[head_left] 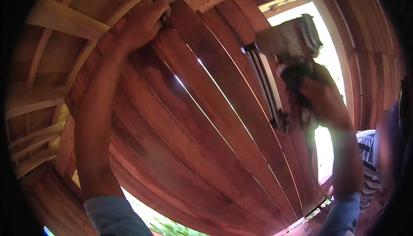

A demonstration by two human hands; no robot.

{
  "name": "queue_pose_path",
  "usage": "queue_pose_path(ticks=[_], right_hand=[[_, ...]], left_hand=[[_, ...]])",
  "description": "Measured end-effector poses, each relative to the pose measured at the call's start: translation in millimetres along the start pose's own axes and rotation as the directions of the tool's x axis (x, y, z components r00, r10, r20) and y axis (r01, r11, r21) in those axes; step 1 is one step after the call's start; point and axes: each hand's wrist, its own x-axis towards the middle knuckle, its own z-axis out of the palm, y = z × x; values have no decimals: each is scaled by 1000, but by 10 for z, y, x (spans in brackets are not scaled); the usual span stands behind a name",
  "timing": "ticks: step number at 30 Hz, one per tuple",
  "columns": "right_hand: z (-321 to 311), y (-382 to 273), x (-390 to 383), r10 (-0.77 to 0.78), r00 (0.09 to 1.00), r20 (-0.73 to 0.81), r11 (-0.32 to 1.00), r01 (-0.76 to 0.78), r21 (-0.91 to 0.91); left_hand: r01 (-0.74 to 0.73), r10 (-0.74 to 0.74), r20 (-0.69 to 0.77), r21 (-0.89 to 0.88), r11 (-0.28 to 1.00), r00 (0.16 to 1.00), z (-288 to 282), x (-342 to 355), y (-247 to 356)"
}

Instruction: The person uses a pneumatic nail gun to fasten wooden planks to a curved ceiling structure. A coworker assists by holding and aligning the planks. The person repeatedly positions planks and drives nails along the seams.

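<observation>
My left hand [148, 23] is raised to the upper ends of the reddish-brown wall boards. Its fingers are bent and grip the edge of one wooden board [187, 23], close under the roof frame. My right hand [312, 85] is wrapped round the handle of a nail gun [288, 40], held up at the right in front of the bright opening. The tool's long magazine [264, 83] slants downward and stands in front of the boards. Motion blurs the tool and my right hand slightly. I cannot tell whether its nose touches any wood.
Thin bright gaps [215, 83] run between several boards. A window-like opening [325, 150] lies behind the nail gun. Pale roof beams [64, 18] cross the upper left. Another person in a striped shirt [368, 163] is close at the lower right. Daylight and greenery [172, 227] show below.
</observation>
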Motion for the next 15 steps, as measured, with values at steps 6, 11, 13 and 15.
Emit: queue_pose_path(ticks=[6, 11, 13, 15], right_hand=[[290, -289, 598, -82, 992, -95, 940, 45, -338], [410, -283, 701, -26, 994, 106, 952, 57, -301], [403, -284, 695, -9, 993, 118, 960, 42, -277], [396, -280, 711, -31, 989, 142, 968, 65, -243]], left_hand=[[14, -14, 0, 70, 997, 1000, -60, 38, 88], [23, -22, -9, 129, 991, 1000, -7, 52, 109], [-28, 28, -1, 161, 987, 1000, -17, 78, 101], [-57, 58, -1, 145, 988, 998, -31, 138, 90]])
